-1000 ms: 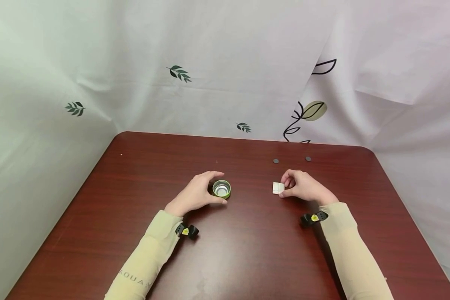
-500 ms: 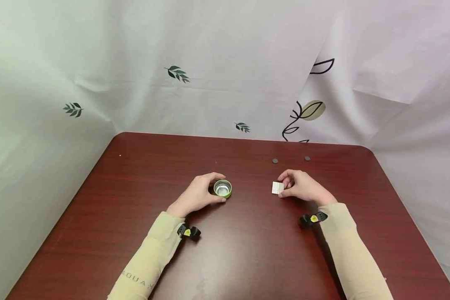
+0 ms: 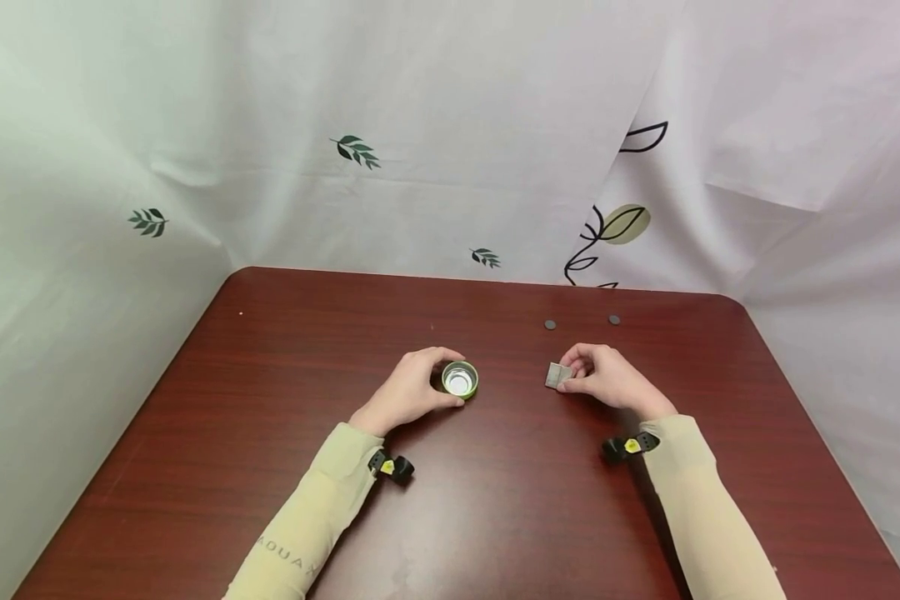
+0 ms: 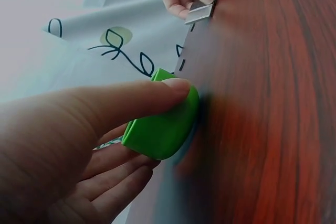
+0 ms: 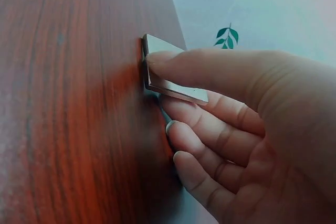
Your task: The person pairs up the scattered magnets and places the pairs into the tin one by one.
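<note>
A small round green tin [image 3: 460, 381] with an open top and a silvery inside is pinched between thumb and fingers of my left hand [image 3: 412, 385]. Its bright green wall [image 4: 170, 124] shows close up in the left wrist view, with the thumb across it. To the right, my right hand [image 3: 606, 379] pinches a thin, flat, square silver plate [image 3: 556, 376] that has a line across it. In the right wrist view, the thumb lies on the face of the plate [image 5: 165, 80] and the forefinger is under it, close to the tabletop.
Two small dark discs, a nearer one [image 3: 550, 325] and one to its right [image 3: 614, 320], lie beyond my right hand. The reddish-brown table [image 3: 330, 317] ends at a white curtain [image 3: 420, 200] with leaf prints.
My left hand has moved a little to the right, carrying the green tin along. The silver plate has tilted in my right hand and now looks greyer.
</note>
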A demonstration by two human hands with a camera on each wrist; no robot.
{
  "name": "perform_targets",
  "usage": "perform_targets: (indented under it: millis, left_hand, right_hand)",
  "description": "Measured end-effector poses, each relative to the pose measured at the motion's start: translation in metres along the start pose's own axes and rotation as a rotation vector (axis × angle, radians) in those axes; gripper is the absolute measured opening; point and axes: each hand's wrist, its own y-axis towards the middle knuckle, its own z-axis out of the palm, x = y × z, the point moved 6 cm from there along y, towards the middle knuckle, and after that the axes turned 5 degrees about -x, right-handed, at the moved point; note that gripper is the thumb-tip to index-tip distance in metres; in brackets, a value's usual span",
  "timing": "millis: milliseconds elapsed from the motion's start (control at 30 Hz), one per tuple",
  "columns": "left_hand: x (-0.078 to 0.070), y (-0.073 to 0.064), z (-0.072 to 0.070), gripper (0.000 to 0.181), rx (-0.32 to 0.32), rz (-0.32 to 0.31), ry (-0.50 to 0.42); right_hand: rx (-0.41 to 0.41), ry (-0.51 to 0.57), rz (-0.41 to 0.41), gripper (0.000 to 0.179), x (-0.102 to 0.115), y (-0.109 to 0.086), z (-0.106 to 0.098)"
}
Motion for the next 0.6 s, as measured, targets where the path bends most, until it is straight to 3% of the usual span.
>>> perform_targets:
  millis: [200,600]
  left_hand:
    - [-0.0037,0.0015,0.0048,0.062,-0.004,0.046,0.031]
    - [-0.0001,0.0037,0.0079,0.061,-0.003,0.000,0.023]
  right_hand:
    - [-0.042,0.030,-0.011,0.021,-0.0002,-0.0022,-0.0001]
    - [-0.076,0.104,0.047,0.016,-0.0013,-0.0046,0.0009]
